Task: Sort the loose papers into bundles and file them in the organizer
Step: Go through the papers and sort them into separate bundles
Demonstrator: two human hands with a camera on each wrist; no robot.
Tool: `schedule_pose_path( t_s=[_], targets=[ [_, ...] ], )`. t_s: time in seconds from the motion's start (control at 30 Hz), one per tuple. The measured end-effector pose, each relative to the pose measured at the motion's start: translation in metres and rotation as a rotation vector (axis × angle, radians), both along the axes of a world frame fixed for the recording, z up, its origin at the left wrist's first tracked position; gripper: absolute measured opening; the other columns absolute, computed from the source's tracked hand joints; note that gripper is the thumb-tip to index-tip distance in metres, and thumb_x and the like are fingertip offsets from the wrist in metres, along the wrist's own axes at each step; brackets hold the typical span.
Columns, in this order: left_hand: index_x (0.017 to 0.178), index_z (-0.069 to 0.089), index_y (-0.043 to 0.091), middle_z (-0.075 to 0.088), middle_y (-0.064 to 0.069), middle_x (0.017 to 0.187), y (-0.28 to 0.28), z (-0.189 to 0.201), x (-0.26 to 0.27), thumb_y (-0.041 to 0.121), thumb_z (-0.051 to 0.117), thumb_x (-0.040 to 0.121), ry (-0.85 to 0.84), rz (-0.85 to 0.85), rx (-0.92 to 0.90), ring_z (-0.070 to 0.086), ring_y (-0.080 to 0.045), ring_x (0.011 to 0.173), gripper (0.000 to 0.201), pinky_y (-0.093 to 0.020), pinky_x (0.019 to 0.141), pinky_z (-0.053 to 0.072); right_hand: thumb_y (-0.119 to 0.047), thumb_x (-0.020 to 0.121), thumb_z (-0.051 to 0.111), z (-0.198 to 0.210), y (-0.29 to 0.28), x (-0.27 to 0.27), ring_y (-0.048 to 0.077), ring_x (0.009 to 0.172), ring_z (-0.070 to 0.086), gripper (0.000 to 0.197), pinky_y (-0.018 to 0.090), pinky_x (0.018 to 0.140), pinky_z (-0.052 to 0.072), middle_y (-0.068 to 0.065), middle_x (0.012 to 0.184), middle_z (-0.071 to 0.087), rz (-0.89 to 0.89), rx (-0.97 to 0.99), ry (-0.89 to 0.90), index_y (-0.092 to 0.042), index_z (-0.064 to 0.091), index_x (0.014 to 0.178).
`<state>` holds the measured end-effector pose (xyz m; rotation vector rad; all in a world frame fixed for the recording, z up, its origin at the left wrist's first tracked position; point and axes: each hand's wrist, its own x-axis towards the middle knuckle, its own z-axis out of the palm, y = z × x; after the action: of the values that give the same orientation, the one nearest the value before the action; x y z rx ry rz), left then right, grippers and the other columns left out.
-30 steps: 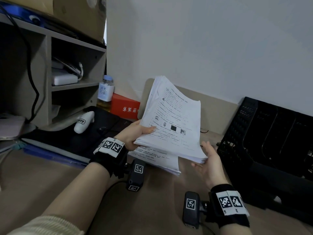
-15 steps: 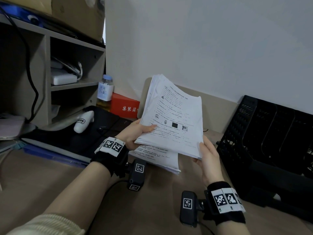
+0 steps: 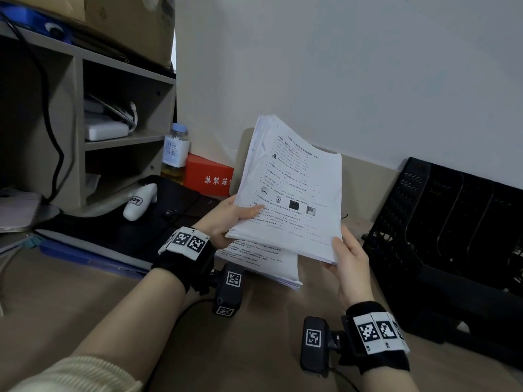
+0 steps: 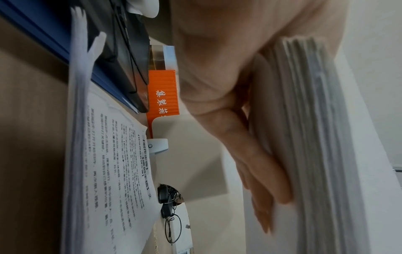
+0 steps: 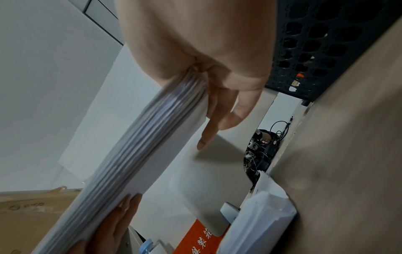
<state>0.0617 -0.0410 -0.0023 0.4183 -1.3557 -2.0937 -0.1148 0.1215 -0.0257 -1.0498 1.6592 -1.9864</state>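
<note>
A thick bundle of white printed paper sheets is held up off the brown desk top, tilted with its far edge raised toward the pale wall; the left hand grips the bundle's left edge, thumb lying on the printed top sheet and fingers stretched flat beneath it; the right hand clasps the near right corner, thumb on top and fingers under the stack, so both hands are clamped on the same bundle. Directly below it, a second flat stack of printed white papers lies on the desk, partly hidden by the raised bundle. The black perforated plastic file organizer stands at the right against the wall, just beside the right hand, its curved dividers visible. To the left sit an orange-red box with white characters, a clear bottle with a blue cap, a white rounded plastic device and a beige shelf unit.
</note>
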Motion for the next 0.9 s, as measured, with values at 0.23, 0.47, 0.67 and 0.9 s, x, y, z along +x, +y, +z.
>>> schedule_pose_path(
  t_s=[0.23, 0.47, 0.67, 0.9],
  targets=[
    [0.129, 0.056, 0.007, 0.064, -0.018, 0.126, 0.000, 0.000, 0.000, 0.001, 0.056, 0.094, 0.002, -0.005, -0.028, 0.061, -0.035, 0.117, 0.035, -0.046, 0.094, 0.052, -0.008, 0.094, 0.044, 0.000, 0.000, -0.001, 0.013, 0.112, 0.061, 0.043, 0.036, 0.095, 0.045, -0.009, 0.121, 0.068, -0.008, -0.001, -0.013, -0.031, 0.063, 0.124],
    [0.125, 0.058, 0.010, 0.065, -0.017, 0.125, 0.000, 0.000, 0.000, 0.001, 0.056, 0.094, 0.005, -0.005, -0.027, 0.061, -0.035, 0.117, 0.032, -0.050, 0.102, 0.046, -0.007, 0.095, 0.049, -0.001, -0.002, -0.003, 0.017, 0.101, 0.063, 0.031, 0.038, 0.088, 0.048, -0.001, 0.109, 0.070, -0.075, -0.015, -0.089, -0.017, 0.060, 0.123],
    [0.116, 0.061, 0.012, 0.068, -0.015, 0.119, 0.003, 0.001, 0.000, 0.000, 0.055, 0.094, 0.027, -0.011, -0.045, 0.068, -0.028, 0.104, 0.026, -0.040, 0.087, 0.057, -0.011, 0.092, 0.058, -0.002, -0.006, -0.005, 0.025, 0.106, 0.063, 0.021, 0.047, 0.100, 0.047, 0.008, 0.113, 0.069, -0.156, -0.022, -0.186, -0.012, 0.060, 0.113],
    [0.111, 0.061, 0.015, 0.071, -0.003, 0.106, 0.003, 0.002, -0.002, 0.004, 0.057, 0.093, -0.065, 0.036, -0.199, 0.072, -0.013, 0.087, 0.021, -0.026, 0.075, 0.060, -0.018, 0.084, 0.067, 0.000, -0.003, -0.012, 0.023, 0.089, 0.063, 0.007, 0.042, 0.086, 0.052, 0.008, 0.098, 0.069, -0.223, 0.021, -0.303, -0.012, 0.065, 0.084]
  ],
)
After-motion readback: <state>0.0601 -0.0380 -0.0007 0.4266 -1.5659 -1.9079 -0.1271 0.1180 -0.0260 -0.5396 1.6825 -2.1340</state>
